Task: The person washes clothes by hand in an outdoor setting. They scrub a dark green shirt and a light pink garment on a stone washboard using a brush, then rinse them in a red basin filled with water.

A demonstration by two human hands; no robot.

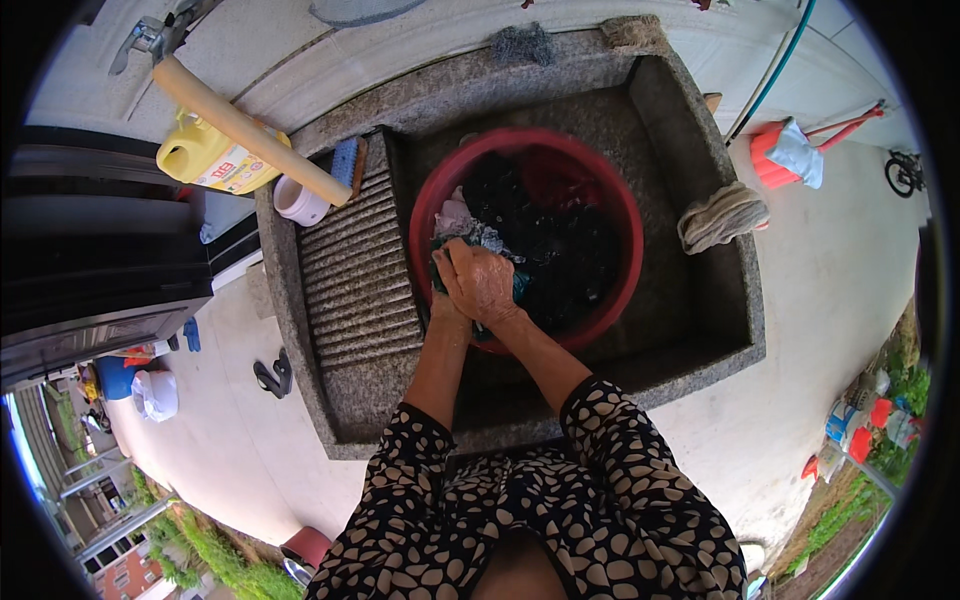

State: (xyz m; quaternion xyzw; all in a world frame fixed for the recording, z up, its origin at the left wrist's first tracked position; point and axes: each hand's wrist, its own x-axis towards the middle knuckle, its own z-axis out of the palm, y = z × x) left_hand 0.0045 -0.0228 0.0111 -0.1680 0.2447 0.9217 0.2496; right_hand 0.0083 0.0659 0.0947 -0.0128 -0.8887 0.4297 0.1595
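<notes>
1. A grey, rough stone wash sink point(748, 310) spans the middle of the view, a ribbed stone washboard point(362, 270) forming its left part.
2. Beside the ribs, within the sink's deeper part, stands a round, red plastic basin point(634, 270).
3. Black, soaked clothes point(580, 255) fill much of the basin; a pale pink, crumpled cloth point(454, 214) lies near its left wall.
4. The teal-green, wet cloth point(521, 284) being worked is inside the basin, toward its near left side, showing in small patches around the hands.
5. The right hand point(486, 284) lies across the left, its fingers together and bent, apparently clamped on this cloth. The left hand point(446, 302) is mostly covered by the right, so I cannot tell how its fingers stand.
6. Judging by the stacked hands and straight forearms, the step in hand is squeezing or kneading the cloth. The next move calls for a firm grip by both hands, with the bundle kept over the basin so that water falls back inside.
7. Smaller still, a blue, rectangular scrubbing brush point(346, 163) rests at the washboard's far end, next to a white, round plastic tub point(300, 203).
</notes>
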